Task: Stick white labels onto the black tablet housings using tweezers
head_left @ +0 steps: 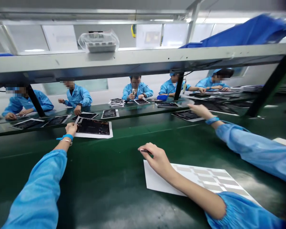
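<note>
My left hand [71,128] is stretched far forward, its fingers closed on the left edge of a black tablet housing [92,126] with a white sheet under it. Small metallic spots show on the housing's dark inner face. Closer to me, my right hand [157,157] hovers above the green bench, fingers pinched around a short, thin dark tool [146,151] whose kind I cannot make out. Partly beneath my right forearm lies a white sheet [154,181] carrying rows of grey rectangular stickers [206,178].
A co-worker's hand [201,111] reaches in from the right toward another dark housing [188,115]. More housings [110,113] lie along the conveyor, with several people in blue seated behind. An overhead shelf [138,58] on dark posts [269,87] spans the bench.
</note>
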A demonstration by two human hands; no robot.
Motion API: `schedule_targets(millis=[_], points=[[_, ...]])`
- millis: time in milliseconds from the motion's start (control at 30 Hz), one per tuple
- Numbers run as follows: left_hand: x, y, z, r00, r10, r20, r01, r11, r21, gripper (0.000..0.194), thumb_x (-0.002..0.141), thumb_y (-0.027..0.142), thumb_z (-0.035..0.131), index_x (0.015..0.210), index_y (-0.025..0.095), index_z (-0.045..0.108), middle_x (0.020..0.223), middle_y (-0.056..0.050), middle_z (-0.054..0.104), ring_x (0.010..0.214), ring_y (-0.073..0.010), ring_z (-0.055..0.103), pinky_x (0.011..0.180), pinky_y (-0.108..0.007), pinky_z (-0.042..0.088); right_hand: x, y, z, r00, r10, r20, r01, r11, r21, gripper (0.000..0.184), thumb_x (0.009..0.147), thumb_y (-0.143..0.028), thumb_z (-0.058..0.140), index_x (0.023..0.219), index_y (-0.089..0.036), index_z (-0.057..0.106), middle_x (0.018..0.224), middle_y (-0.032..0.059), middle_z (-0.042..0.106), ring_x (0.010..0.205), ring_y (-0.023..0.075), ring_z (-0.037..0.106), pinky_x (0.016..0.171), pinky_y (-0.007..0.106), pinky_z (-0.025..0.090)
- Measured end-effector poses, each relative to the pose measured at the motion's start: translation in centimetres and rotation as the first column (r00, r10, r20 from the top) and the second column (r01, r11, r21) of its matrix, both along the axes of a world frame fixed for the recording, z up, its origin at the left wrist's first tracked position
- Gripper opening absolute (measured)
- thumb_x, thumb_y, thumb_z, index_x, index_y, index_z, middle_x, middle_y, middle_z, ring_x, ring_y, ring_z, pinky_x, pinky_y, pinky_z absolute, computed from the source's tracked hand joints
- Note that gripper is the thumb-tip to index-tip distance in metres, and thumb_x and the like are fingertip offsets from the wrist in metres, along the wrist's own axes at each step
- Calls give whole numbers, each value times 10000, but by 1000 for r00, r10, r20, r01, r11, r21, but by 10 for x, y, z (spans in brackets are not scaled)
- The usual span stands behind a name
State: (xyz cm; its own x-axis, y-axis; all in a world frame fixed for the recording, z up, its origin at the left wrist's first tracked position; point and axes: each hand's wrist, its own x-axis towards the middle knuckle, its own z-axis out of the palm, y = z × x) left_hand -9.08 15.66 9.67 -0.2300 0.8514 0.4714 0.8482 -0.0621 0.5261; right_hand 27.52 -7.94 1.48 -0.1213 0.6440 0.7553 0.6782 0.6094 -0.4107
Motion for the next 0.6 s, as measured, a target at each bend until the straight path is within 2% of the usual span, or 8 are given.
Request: schedule_targets(millis=[67,133,200,233,300,400,500,600], points=[[-1,1,3,999,47,-8,-47,998,51,437,1011,335,498,1381,104,468,1370,-196,519,1261,-336,523,1027,-541,457,2,2,-1,1000,-1,-15,1,1000,-27,199,951,-171,496,842,-222,655,801,33,724,746,193,664,679,306,468],[1,-2,8,998,25,-54,-18,992,124,514,1029,299,352,1472,42,316,1491,-263,387,1411,-373,356,1131,-566,330,4,5,-3,1000,-13,-26,12,999,-47,200,949,-190,503,837,-223,665,802,38,726,745,198,669,675,307,478],[8,-10,8,985,-87,-146,110,981,160,543,1018,292,275,1506,53,253,1566,-229,306,1477,-330,253,1196,-510,240,4,8,-4,999,-27,-25,26,997,-66,200,947,-203,511,835,-223,675,804,43,728,748,201,673,679,308,486],[14,-16,4,964,-169,-203,201,968,147,538,1009,302,272,1501,85,290,1575,-188,323,1483,-297,254,1212,-472,223,4,10,-5,999,-32,-21,31,997,-76,199,946,-208,515,835,-223,679,808,44,729,753,202,674,684,308,490],[28,-35,-14,881,-357,-311,393,918,61,506,984,345,310,1433,150,439,1535,-121,428,1467,-258,305,1221,-430,221,4,13,-6,999,-38,-13,36,994,-108,192,947,-217,522,841,-221,682,827,48,734,771,201,677,700,305,494],[51,-73,-57,703,-590,-396,596,793,-124,506,947,479,408,1343,212,577,1480,-80,518,1446,-273,360,1214,-457,241,6,18,-8,998,-61,-11,58,983,-176,173,947,-221,532,854,-206,678,848,50,732,787,195,674,725,297,494],[66,-107,-95,574,-716,-398,654,693,-303,594,970,570,381,1454,242,490,1546,-87,431,1461,-293,340,1194,-497,272,11,24,-11,996,-87,11,87,972,-217,177,963,-240,528,871,-194,673,858,53,724,801,192,667,744,297,489],[69,-124,-110,543,-751,-375,624,660,-418,598,1032,559,236,1542,267,347,1600,-87,325,1488,-285,281,1195,-514,260,15,31,-14,995,-84,56,95,965,-244,169,977,-262,533,898,-197,667,867,53,714,826,195,648,764,305,482]])
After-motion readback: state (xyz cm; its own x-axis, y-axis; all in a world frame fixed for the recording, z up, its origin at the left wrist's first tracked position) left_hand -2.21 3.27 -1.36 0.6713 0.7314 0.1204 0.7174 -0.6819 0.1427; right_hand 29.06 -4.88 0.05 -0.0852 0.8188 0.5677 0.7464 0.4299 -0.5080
